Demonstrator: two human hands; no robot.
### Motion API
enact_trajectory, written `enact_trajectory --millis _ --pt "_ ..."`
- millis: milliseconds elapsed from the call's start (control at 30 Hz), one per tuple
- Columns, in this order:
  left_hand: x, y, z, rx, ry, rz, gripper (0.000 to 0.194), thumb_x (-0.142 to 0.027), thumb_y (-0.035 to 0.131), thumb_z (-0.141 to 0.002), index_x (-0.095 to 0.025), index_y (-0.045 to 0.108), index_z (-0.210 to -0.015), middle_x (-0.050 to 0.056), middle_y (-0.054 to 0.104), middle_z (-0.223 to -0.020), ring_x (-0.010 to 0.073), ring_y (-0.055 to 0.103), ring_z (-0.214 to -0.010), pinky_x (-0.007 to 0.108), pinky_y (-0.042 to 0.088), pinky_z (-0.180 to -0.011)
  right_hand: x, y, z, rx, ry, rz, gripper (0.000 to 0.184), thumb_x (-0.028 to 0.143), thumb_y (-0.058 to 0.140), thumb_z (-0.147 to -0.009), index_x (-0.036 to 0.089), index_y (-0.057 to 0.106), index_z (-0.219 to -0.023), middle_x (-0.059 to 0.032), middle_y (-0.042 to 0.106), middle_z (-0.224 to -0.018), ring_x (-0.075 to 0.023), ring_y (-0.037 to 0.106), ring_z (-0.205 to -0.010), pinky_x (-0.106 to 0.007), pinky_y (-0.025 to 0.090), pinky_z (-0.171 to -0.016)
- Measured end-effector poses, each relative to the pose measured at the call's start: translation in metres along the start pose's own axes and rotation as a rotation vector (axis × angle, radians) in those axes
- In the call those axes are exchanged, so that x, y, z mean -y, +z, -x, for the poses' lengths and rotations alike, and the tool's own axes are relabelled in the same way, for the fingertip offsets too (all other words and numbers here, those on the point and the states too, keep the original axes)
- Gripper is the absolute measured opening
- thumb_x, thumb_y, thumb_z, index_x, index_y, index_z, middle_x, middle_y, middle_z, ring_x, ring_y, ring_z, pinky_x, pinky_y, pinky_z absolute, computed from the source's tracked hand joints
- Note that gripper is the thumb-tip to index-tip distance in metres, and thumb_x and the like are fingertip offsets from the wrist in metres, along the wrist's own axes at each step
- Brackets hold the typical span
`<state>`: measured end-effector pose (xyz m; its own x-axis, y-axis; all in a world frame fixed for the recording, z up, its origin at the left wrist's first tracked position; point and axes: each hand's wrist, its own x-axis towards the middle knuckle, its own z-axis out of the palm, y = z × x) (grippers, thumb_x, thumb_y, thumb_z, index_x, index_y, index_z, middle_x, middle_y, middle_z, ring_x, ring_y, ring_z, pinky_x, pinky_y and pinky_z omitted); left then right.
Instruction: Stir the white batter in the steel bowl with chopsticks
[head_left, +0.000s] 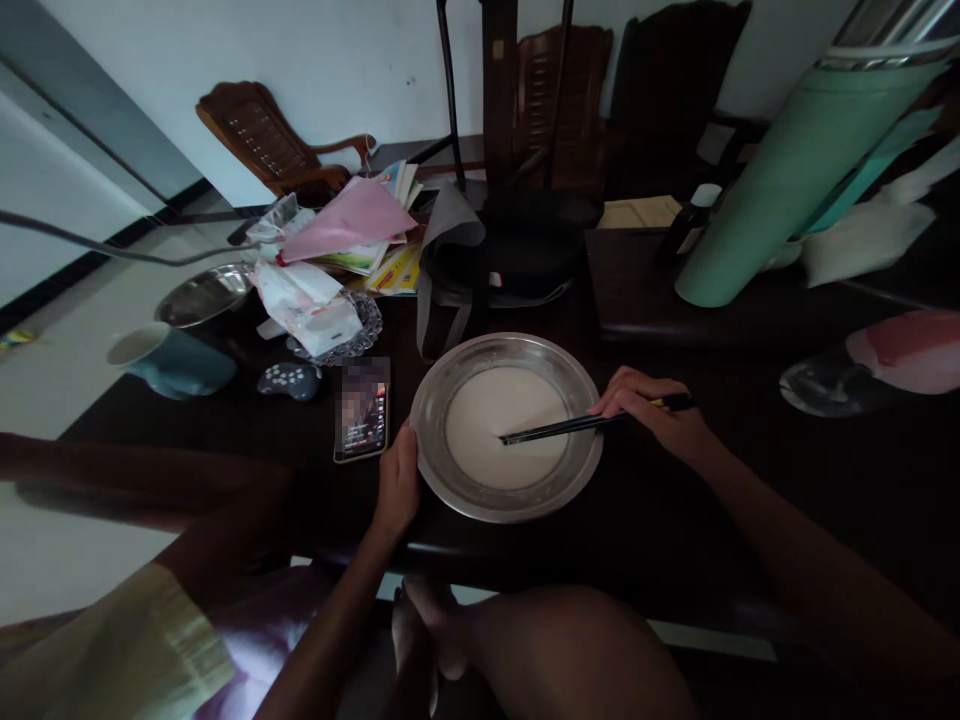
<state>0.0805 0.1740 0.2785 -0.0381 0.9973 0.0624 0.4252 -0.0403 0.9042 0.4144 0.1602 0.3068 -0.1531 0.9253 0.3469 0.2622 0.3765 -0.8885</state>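
Note:
A wide metal bowl [433, 470] stands on the dark table near its front edge, with a pale, milky batter-like liquid [510, 400] in it. My right hand [649, 405] is closed around a pair of dark chopsticks [559, 428] at the bowl's right rim. Their tips dip into the liquid near the middle. My left hand [399, 482] grips the bowl's left rim, its fingers partly hidden by the bowl. Just left of that hand lies a phone [362, 410] with its screen lit.
Left of the phone are a dark spotted object [289, 380], a blue mug [176, 360] and a metal basin [206, 295]. Behind the bowl sits a black bag [517, 250] beside papers. A tall green flask [795, 185] and a clear-and-pink bottle [877, 360] are at the right.

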Motion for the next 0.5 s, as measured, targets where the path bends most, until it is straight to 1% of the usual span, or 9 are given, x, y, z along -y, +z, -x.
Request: enact_trajectory --millis 100,200,267,333,400,500 --pt "-0.0002 0.0001 0.0003 -0.003 0.003 0.000 0.068 -0.065 0.028 -0.092 -0.014 0.063 -0.122 0.011 0.068 -0.122 0.0256 0.055 -0.123 0.037 0.038 -0.107 0.0004 -0.0002 0.0000 -0.003 -0.006 0.055 0.025 0.035 0.056 -0.092 0.028 0.073 -0.075 -0.0016 0.076 -0.084 -0.0218 0.065 -0.082 -0.040 0.051 -0.076" --pt "-0.0004 0.0004 0.0001 -0.004 0.006 0.003 0.068 -0.065 0.029 -0.092 -0.014 0.063 -0.121 0.011 0.068 -0.121 0.0259 0.055 -0.123 0.038 0.038 -0.107 0.0014 -0.0009 -0.0001 -0.053 0.021 0.034 0.028 0.036 0.054 -0.093 0.027 0.073 -0.073 -0.0022 0.076 -0.082 -0.0218 0.065 -0.080 -0.040 0.052 -0.076" --pt "-0.0005 0.0005 -0.0002 -0.004 0.008 0.000 0.069 -0.066 0.028 -0.091 -0.015 0.064 -0.120 0.011 0.069 -0.120 0.0260 0.055 -0.123 0.038 0.039 -0.107 0.0017 -0.0006 0.0000 -0.033 0.023 0.009 0.030 0.035 0.053 -0.094 0.027 0.072 -0.073 -0.0021 0.075 -0.080 -0.0212 0.066 -0.078 -0.039 0.052 -0.074" --pt "-0.0003 0.0002 -0.0004 -0.004 0.008 -0.007 0.069 -0.066 0.028 -0.091 -0.015 0.064 -0.119 0.010 0.069 -0.120 0.0258 0.056 -0.121 0.037 0.039 -0.106 0.0017 0.0002 0.0000 0.019 0.003 0.025 0.026 0.033 0.054 -0.094 0.027 0.072 -0.076 -0.0017 0.076 -0.083 -0.0208 0.065 -0.079 -0.039 0.052 -0.074" --pt "0.0002 -0.0002 -0.0005 -0.004 0.006 -0.012 0.069 -0.066 0.028 -0.091 -0.015 0.064 -0.120 0.010 0.069 -0.120 0.0256 0.057 -0.121 0.037 0.040 -0.105 0.0015 0.0003 -0.0003 0.032 -0.021 0.060 0.022 0.031 0.056 -0.093 0.028 0.073 -0.079 -0.0012 0.076 -0.087 -0.0209 0.065 -0.083 -0.038 0.051 -0.075" --pt "0.0012 -0.0002 -0.0007 -0.008 0.011 -0.012 0.068 -0.065 0.028 -0.091 -0.014 0.064 -0.120 0.011 0.069 -0.119 0.0259 0.057 -0.121 0.037 0.040 -0.105 0.0014 -0.0014 -0.0005 -0.029 -0.022 0.063 0.026 0.031 0.054 -0.094 0.028 0.072 -0.076 -0.0016 0.076 -0.084 -0.0214 0.064 -0.082 -0.039 0.050 -0.076"
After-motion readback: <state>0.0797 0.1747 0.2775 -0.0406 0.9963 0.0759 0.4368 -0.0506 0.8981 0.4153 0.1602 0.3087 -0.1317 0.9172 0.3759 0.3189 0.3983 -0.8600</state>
